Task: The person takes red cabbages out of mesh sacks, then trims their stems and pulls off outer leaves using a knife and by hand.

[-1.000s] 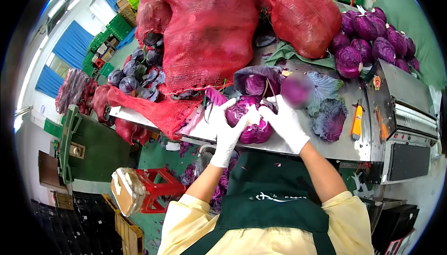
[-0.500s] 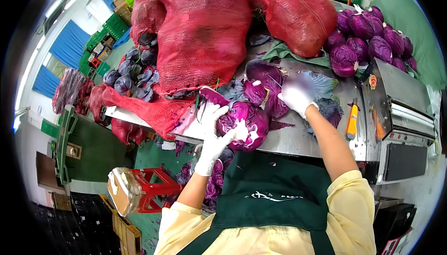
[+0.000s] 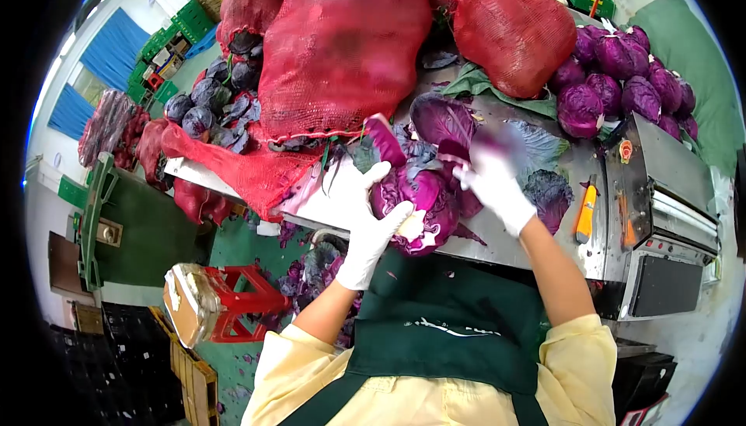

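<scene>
A purple cabbage (image 3: 437, 210) with its white stem end toward me sits at the metal table's front edge. My left hand (image 3: 364, 212), in a white glove, is wrapped round the cabbage's left side, thumb near the stem. My right hand (image 3: 497, 189), also gloved, is at the cabbage's upper right, its fingers closed on a dark purple leaf (image 3: 453, 151); part of this hand is blurred. A cut or peeled leaf piece (image 3: 385, 140) stands up behind the cabbage. Loose outer leaves (image 3: 441, 119) lie beyond it.
Large red mesh sacks (image 3: 342, 45) stand at the back. Whole purple cabbages (image 3: 622, 76) are piled at the right. A yellow cutter (image 3: 587, 212) lies beside a metal machine (image 3: 668, 193). A red stool (image 3: 245, 302) stands at the lower left, near leaves on the floor.
My right hand has moved down and left, onto a leaf at the cabbage. The leaf piece behind the cabbage now stands more upright. The view has shifted slightly.
</scene>
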Motion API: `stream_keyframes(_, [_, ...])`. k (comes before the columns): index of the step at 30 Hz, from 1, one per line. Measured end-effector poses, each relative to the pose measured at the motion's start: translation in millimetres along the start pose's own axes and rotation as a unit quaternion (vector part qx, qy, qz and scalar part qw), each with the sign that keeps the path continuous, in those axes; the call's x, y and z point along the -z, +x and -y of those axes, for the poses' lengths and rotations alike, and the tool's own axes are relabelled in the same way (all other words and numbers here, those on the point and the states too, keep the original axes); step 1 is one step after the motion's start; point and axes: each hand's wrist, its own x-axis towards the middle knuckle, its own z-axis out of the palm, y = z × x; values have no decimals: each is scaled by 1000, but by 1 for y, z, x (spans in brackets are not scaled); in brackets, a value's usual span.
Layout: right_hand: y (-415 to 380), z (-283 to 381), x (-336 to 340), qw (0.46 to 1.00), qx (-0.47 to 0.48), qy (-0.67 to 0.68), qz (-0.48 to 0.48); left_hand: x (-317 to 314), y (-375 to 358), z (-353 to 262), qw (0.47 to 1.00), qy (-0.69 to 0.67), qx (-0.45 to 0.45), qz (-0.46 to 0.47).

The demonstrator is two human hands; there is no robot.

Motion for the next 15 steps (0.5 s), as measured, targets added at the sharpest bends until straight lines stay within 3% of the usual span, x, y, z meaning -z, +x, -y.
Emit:
stream_keyframes(3, [35, -17, 10, 990, -10, -130, -59, 3, -3, -3, 996, -78, 41, 19])
stream_keyframes(6, [44, -1, 32, 968, -83, -238, -10, 4, -10, 0, 997, -25, -2, 68])
stream_keyframes(8, [31, 29, 38, 958, 16, -237, -159, 4, -11, -4, 997, -18, -2, 74])
stream_keyframes(10, [19, 54, 45, 966, 74, -153, -196, 5, -8, -6, 994, 69, -36, 70])
stream_keyframes(11, [9, 68, 46, 969, 150, -116, -160, 7, -8, -9, 995, 54, -4, 81])
stream_keyframes(12, [5, 79, 44, 986, 136, -72, -62, 9, -8, -10, 995, 53, -4, 85])
stream_keyframes(15, [-4, 89, 16, 991, 55, -115, 45, 15, -10, -9, 990, 48, -6, 134])
